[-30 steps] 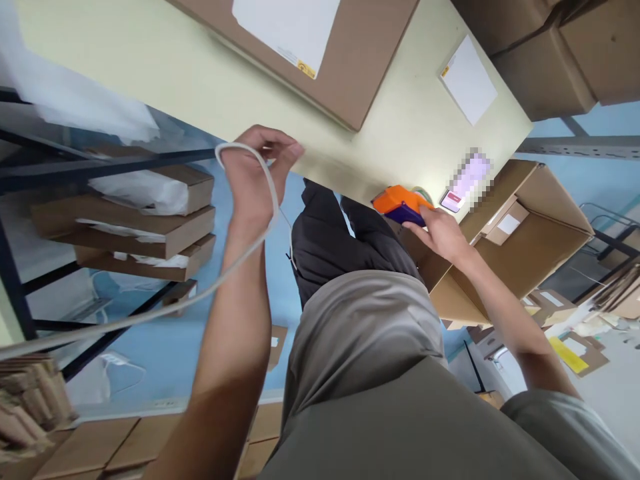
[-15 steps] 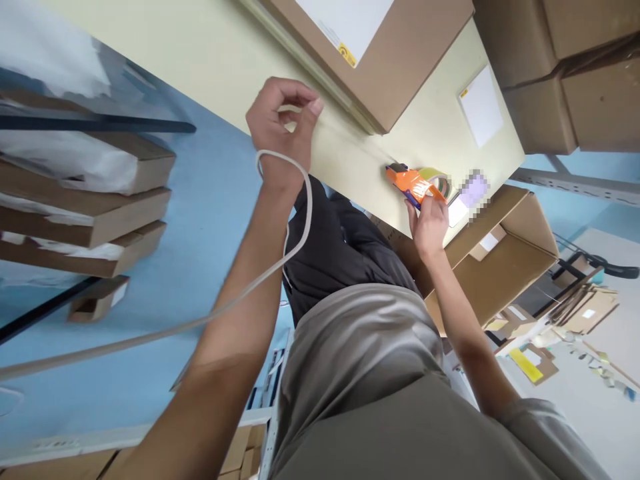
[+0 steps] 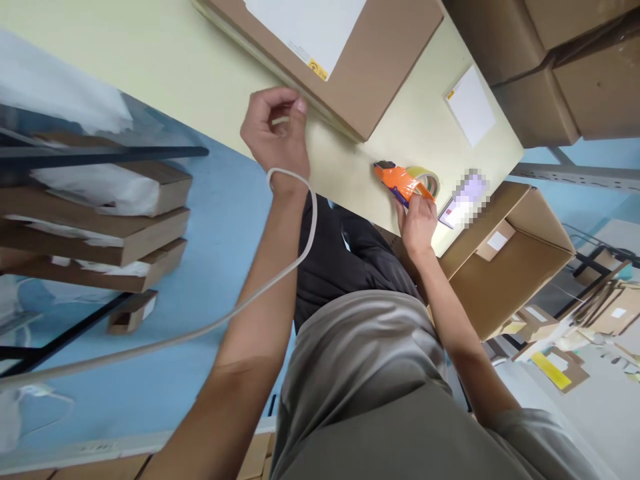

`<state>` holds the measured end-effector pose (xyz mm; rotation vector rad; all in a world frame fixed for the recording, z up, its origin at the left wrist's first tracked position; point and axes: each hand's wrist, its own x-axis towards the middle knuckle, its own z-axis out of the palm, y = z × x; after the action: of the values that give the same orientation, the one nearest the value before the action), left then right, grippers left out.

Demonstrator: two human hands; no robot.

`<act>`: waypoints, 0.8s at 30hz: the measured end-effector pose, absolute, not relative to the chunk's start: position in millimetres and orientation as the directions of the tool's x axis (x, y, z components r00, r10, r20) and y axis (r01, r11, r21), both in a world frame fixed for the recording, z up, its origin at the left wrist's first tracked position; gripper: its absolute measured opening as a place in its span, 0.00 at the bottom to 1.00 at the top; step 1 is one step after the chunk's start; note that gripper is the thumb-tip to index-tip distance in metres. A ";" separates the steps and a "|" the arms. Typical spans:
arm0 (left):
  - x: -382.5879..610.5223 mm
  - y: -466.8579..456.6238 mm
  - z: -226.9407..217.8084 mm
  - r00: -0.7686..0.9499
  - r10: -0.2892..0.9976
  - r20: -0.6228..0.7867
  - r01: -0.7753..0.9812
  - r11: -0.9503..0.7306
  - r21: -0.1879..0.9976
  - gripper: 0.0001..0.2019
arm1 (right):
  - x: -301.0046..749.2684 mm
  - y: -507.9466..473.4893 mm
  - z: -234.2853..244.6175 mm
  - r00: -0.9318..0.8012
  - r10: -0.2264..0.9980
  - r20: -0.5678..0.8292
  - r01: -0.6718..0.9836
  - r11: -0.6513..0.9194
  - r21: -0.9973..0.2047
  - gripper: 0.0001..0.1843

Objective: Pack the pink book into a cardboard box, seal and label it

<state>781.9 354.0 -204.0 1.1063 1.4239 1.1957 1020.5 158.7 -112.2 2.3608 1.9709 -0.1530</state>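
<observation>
My left hand (image 3: 275, 133) hovers over the pale yellow table (image 3: 200, 73), right by the near edge of a large flat cardboard box (image 3: 370, 73). Its fingers are pinched on a small pale thing I cannot make out. A white cable (image 3: 200, 330) loops round that wrist and trails away to the lower left. My right hand (image 3: 416, 223) rests at the table's edge with its fingers on the handle of an orange tape dispenser (image 3: 400, 179), which lies on the table with a roll of tape in it.
A white label sheet (image 3: 470, 107) and a phone (image 3: 463, 200) lie on the table near the dispenser. An open cardboard box (image 3: 500, 267) stands beside the table on the right, with more boxes stacked behind. A dark rack with flat cartons (image 3: 100, 220) is on the left.
My left hand has moved from the table's edge up to the big box, the cable sliding to its wrist. The dispenser, held clear a second ago, now lies on the table under my right hand.
</observation>
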 end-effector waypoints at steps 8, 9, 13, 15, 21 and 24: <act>832.3 342.3 -192.4 -0.342 0.917 -0.205 -0.007 0.216 0.976 0.45 | 994.2 150.4 -114.4 0.217 0.958 -0.185 0.967 -0.237 -0.096 0.14; 839.8 343.2 -185.8 -0.319 0.919 -0.233 -0.022 0.238 0.971 0.43 | 991.4 149.4 -114.2 0.218 0.958 -0.185 0.966 -0.239 -0.099 0.14; 855.6 350.3 -161.4 -0.117 0.942 -0.315 -0.011 0.316 0.949 0.41 | 980.0 146.0 -111.4 0.194 0.957 -0.216 0.967 -0.224 -0.124 0.17; 847.1 355.4 -152.8 0.012 0.959 -0.285 0.006 0.285 0.959 0.47 | 972.0 145.3 -108.8 0.156 0.957 -0.244 0.969 -0.196 -0.149 0.19; 784.9 371.3 -126.7 0.263 0.927 -0.267 0.148 0.235 0.961 0.55 | 943.2 157.7 -94.9 0.015 0.928 -0.373 0.958 -0.120 -0.261 0.21; 769.7 373.0 -114.9 0.376 0.878 -0.298 0.279 0.199 0.939 0.48 | 939.2 167.2 -85.7 0.011 0.900 -0.437 0.948 -0.149 -0.282 0.21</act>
<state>769.7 373.0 -114.9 1.3492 1.1589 0.5870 939.2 167.2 -85.7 2.1676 1.9877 -0.8129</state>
